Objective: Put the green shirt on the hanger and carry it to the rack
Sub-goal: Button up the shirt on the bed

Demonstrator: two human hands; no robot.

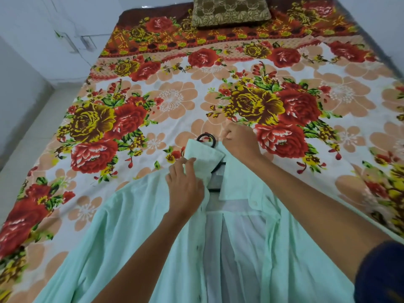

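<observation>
The left hand's fingers (188, 166) curl over the folded-back left collar flap of the green shirt (135, 226), pinching the pale cloth just below the hanger's hook. The right hand's fingers (229, 133) are bunched tight at the far side of the collar, at about 1 o'clock from the left hand (185, 186); they seem to pinch the collar edge, but from behind the knuckles I cannot tell for certain what they hold. The right hand (240, 143) lies just beside the black hook of the hanger (206, 139), which pokes out past the collar at 12 o'clock.

The shirt lies open-fronted on the bed (196, 95), collar away from the person, tails running toward 6 o'clock. The step in hand looks like seating the collar and shoulders over the hanger. To do it well, each hand should draw its side of the collar outward and down until the hook stands free at the neck and the hanger's arms sit inside both shoulders, then smooth the flap flat.

Most of the hanger is hidden under cloth; only the hook and a dark stretch at the neck opening show. The shirt's hem and right sleeve are cut off by the frame. No rack is in view. A cushion (230, 10) rests at the bed's head, at 12 o'clock.
</observation>
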